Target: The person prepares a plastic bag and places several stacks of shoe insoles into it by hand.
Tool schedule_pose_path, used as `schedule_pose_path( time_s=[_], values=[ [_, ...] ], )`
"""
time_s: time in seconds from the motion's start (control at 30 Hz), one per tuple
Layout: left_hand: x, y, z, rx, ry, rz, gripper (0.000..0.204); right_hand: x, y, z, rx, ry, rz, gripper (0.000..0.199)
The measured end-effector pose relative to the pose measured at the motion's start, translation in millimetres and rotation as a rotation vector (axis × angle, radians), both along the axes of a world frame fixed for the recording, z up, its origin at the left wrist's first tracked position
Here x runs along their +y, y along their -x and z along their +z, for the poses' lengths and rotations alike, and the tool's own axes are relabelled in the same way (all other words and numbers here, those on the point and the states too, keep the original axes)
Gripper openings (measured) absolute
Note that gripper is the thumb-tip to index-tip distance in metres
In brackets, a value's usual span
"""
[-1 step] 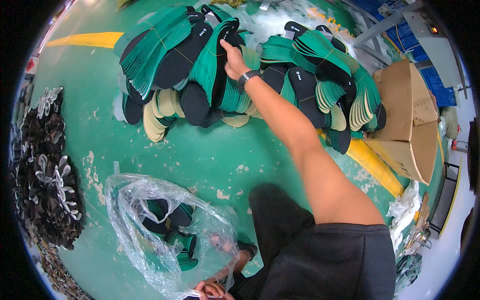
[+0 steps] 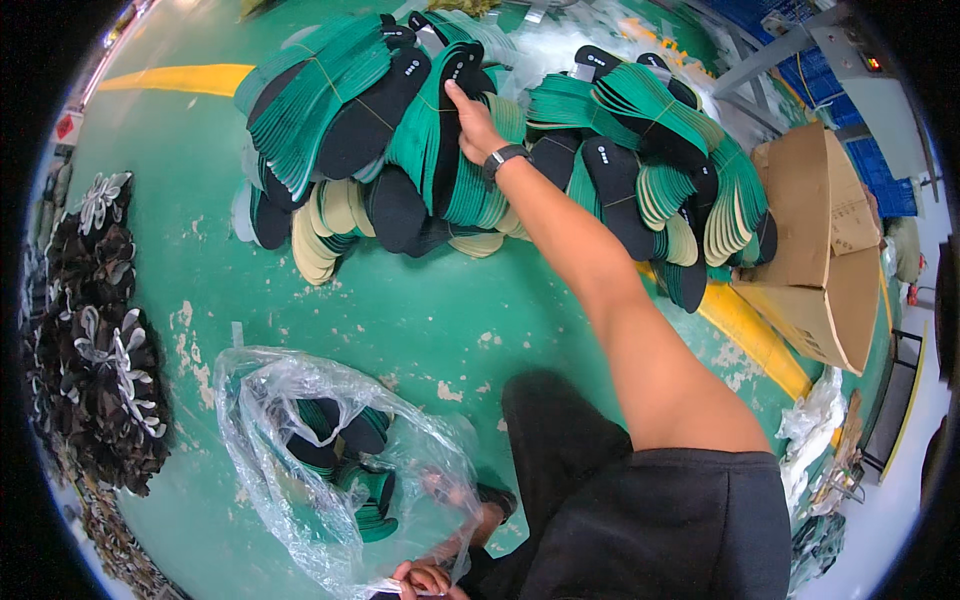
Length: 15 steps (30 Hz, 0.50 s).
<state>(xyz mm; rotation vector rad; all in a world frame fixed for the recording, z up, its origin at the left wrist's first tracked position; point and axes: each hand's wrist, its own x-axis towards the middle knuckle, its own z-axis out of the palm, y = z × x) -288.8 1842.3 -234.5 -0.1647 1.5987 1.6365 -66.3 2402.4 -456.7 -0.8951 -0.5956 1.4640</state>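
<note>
While right hand grips insole bundle, left hand pinches bag rim

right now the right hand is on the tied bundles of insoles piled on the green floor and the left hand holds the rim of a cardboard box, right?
Not quite. In the head view the left hand holds the rim of a clear plastic bag, not a cardboard box. The right hand is indeed on the tied bundles of insoles piled on the green floor.

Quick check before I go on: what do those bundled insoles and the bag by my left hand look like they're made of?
Insoles: probably foam with a fabric face. They look matte, green on one side and black on the other, thin and bent in tied stacks.
Bag: thin clear plastic film, glossy and crinkled, with its contents showing through.
Right hand rests on a bundle; left hand pinches the bag's edge.
</note>
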Motion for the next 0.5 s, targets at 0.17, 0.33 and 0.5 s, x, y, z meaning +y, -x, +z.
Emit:
schedule_pose_path(
  time_s=[0.17,0.33,0.5],
  values=[
    [-6,-2,1,-0.025,0.092,0.082,0.024,19,10,-26,0.042,0.091,-0.036,0.071],
    [-33,12,-2,-0.081,0.073,0.057,0.027,16,25,-22,0.318,-0.017,-0.051,0.055],
    [-41,7,-11,0.05,-0.129,0.055,0.037,-5,13,-10,0.362,-0.04,0.103,0.046]
  ],
)
